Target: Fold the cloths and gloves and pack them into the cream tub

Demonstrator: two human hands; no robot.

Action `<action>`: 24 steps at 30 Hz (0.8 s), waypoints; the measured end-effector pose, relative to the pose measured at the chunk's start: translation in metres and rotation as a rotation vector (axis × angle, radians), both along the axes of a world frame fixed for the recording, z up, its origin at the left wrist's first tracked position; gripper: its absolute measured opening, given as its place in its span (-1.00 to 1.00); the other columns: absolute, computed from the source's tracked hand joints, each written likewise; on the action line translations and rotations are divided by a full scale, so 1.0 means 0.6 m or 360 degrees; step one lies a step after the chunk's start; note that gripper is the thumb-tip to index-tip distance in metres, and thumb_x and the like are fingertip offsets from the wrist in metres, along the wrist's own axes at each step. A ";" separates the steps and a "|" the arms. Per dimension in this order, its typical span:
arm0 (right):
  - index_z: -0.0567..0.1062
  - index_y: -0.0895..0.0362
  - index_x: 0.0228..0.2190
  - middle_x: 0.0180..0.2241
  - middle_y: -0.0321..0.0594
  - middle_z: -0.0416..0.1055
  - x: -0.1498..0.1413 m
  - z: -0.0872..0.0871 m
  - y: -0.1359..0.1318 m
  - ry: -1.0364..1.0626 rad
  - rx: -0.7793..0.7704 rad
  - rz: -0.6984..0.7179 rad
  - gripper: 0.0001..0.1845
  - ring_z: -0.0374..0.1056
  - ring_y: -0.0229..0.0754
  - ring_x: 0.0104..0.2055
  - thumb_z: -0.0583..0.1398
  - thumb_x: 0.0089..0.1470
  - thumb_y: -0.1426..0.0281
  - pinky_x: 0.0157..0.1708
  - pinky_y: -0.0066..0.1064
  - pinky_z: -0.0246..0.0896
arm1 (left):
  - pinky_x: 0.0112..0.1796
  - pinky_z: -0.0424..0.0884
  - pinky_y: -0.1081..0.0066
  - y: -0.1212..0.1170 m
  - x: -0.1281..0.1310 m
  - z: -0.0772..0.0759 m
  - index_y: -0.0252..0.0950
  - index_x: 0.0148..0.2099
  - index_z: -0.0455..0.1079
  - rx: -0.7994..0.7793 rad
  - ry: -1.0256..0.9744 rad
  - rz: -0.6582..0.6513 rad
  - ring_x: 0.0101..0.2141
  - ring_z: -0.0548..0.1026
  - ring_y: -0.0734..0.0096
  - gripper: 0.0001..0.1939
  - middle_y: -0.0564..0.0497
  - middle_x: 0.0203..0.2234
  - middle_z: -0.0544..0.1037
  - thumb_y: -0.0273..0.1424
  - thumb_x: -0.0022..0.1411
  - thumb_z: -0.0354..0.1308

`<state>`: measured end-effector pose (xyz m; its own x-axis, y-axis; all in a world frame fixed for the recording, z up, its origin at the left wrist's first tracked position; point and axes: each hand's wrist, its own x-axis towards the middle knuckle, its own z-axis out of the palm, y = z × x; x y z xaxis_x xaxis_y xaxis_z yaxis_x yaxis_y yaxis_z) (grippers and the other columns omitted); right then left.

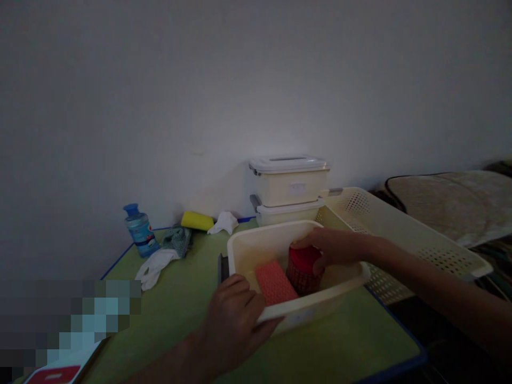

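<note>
A cream plastic bin (272,234) stands on the green table, its lid off. My left hand (238,314) grips the bin's near left rim, fingers curled over the edge and thumb along the outside. Inside the bin lies a coral-pink textured block (275,284), perhaps a sponge or folded cloth. Beside it, to the right, is a dark red round container (302,272) with a woven-looking side and a bright red top. My right hand (328,246) reaches over the bin's right side and is closed around the top of this container. The bin's floor is partly hidden.
Behind stand two stacked lidded boxes (292,186) against the wall. A large perforated cream basket (400,224) is to the right. On the table's (180,309) left are a blue bottle (141,232), a grey-green cloth (177,240), a white bag (158,266) and a yellow roll (197,221).
</note>
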<state>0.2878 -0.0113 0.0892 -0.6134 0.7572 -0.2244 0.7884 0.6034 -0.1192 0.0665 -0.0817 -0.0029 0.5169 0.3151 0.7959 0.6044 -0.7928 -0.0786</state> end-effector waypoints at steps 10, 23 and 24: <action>0.52 0.27 -0.18 -0.20 0.00 0.51 0.057 0.021 0.051 0.0476 0.0084 -0.0182 -0.58 0.44 -0.07 -0.20 0.21 -0.10 0.30 -0.25 -0.34 0.32 | 0.00 0.31 0.22 0.027 -0.028 0.119 -0.24 0.12 0.18 -0.1182 -0.0126 0.0032 0.00 0.40 0.25 -0.44 -0.09 0.00 0.43 -0.26 0.07 0.16; 0.46 0.31 -0.16 -0.17 0.12 0.44 0.148 0.091 0.218 0.1628 0.1226 -0.1051 -0.56 0.37 -0.05 -0.17 0.05 -0.05 0.36 -0.19 -0.18 0.28 | 0.09 0.13 0.29 0.308 0.023 0.213 -0.51 0.13 0.17 -0.1022 -0.1036 0.0294 0.14 0.22 0.08 -0.22 -0.40 0.12 0.23 -0.22 -0.08 0.31; 0.44 0.32 -0.13 -0.15 0.13 0.43 0.154 0.089 0.227 0.1612 0.1222 -0.1049 -0.54 0.36 -0.05 -0.15 0.03 -0.03 0.34 -0.16 -0.16 0.26 | 0.08 0.14 0.30 0.315 0.025 0.212 -0.51 0.09 0.20 -0.1047 -0.1055 0.0279 0.13 0.22 0.08 -0.25 -0.40 0.11 0.25 -0.20 -0.07 0.30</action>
